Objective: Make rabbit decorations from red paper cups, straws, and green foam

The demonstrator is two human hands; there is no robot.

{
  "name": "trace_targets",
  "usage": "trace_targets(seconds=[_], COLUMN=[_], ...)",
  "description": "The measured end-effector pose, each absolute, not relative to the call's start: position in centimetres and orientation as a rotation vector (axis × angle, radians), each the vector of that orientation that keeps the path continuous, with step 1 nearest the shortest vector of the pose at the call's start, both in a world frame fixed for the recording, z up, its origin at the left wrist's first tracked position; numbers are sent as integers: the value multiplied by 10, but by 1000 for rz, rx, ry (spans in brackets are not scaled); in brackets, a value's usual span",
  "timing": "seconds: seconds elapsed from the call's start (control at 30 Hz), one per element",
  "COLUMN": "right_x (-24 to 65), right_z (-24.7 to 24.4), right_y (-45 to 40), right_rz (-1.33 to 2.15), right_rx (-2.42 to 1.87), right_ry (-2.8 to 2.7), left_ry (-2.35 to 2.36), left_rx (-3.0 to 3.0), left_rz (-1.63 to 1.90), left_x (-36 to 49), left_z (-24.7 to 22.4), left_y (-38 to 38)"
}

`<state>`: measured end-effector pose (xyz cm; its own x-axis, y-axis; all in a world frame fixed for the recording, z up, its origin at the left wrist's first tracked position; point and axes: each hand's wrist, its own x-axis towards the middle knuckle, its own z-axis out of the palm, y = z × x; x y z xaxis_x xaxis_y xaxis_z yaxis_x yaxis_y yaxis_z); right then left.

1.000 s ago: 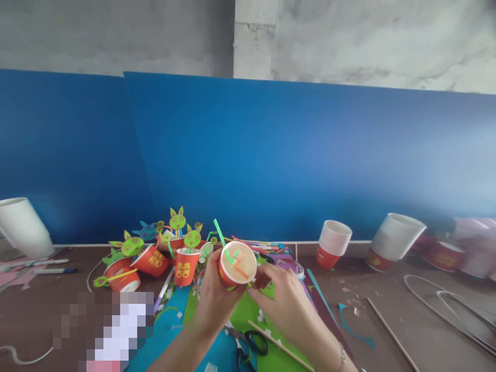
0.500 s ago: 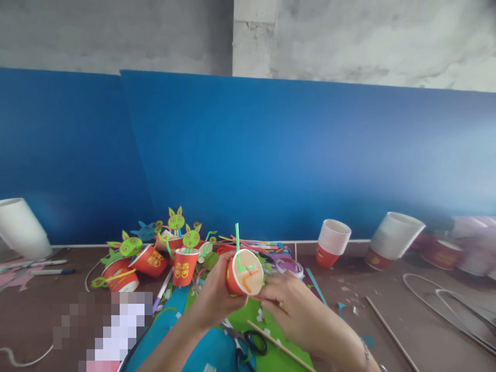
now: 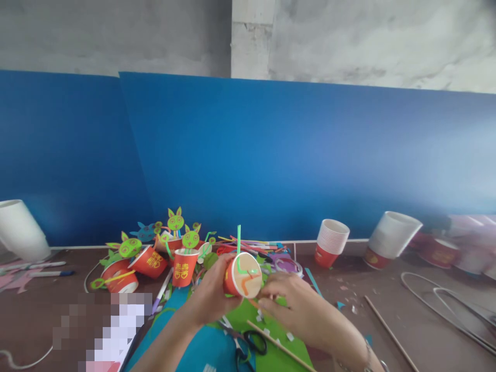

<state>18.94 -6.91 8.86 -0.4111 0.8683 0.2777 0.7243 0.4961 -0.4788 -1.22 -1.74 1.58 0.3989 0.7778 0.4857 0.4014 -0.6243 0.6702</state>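
Observation:
My left hand (image 3: 213, 289) is wrapped round a red paper cup (image 3: 230, 279), tilted so that its open mouth faces me. A green bendy straw (image 3: 239, 240) stands up past the rim, and its bent end shows inside. An orange straw (image 3: 245, 284) also lies bent inside the cup. Its outer part comes out low on the right side and runs to the fingertips of my right hand (image 3: 287, 302), which are closed on it. Below the hands, scissors (image 3: 242, 338) with black handles lie on blue and green paper (image 3: 201, 341).
Decorated red cups (image 3: 184, 268) with green paper animal faces stand and lie at left. Behind are loose straws (image 3: 248, 245). To the right are a cup stack (image 3: 332, 240), a larger stack (image 3: 393, 240), wooden sticks (image 3: 389, 330) and a cable (image 3: 437, 289). A blue partition (image 3: 271, 155) closes the back.
My right hand has moved slightly away from the cup, and more of the orange straw shows between them. The cup has shifted a little left and down in my left hand.

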Motion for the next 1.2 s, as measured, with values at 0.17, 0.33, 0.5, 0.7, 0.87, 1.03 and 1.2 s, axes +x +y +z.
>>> trace_targets(seconds=[0.17,0.33,0.5,0.7,0.87,1.03,1.2], right_x=[187,173,170,165,174,186,185], right_z=[89,86,84,82,85,91,86], right_y=[-65,-64,-60,-58,-61,-66,-61], right_rz=[390,388,323,187,361,444,524], right_rx=[-1414,-1400,-1399,-1418,-1315,-1171,-1143], right_ry=[-1918,-2059,-2157,-2142,-2055,-1953,-1891], left_ry=[960,877,818,781,748,713,596], left_rx=[2294,2359,2212,2065,2025,1835,1536], left_rz=[1154,1148,1045,1087,1120,1138,959], left_x=[-13,-11,-7,-4,-5,-4,-8], left_z=[8,5,14,18,24,31,26], left_y=[-16,-19,-25,-27,-26,-27,-27])
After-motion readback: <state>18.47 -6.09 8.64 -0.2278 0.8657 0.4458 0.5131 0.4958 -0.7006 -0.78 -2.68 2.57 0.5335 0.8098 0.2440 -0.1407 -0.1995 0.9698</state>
